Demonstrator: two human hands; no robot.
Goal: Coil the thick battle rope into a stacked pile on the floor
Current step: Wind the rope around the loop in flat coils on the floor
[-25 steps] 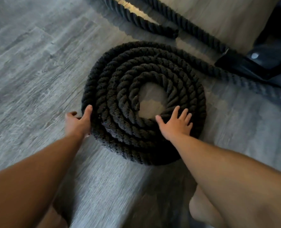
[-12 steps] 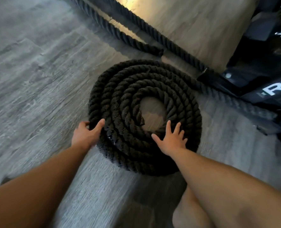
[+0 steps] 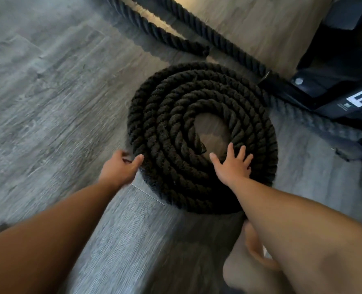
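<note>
The thick black battle rope (image 3: pixel 175 115) lies in a flat spiral coil on the grey floor, with bare floor showing in its centre hole. My left hand (image 3: pixel 120 169) is against the coil's near-left outer edge, thumb on the outer turn, fingers curled at the side. My right hand (image 3: pixel 232 166) rests flat on top of the near inner turns, fingers spread. An uncoiled stretch of rope (image 3: pixel 222 41) runs from the coil's far right side up and away. A second stretch with a free end (image 3: pixel 199 48) lies beside it.
A black piece of gym equipment with white lettering (image 3: pixel 335 81) stands at the right, close to the coil. Grey wood-look floor (image 3: pixel 48 102) extends left and near. My knee (image 3: pixel 245 270) shows at the bottom.
The view has shifted, so the coil sits further right and lower. Both hands have stayed on the coil, the left at its outer edge and the right on top.
</note>
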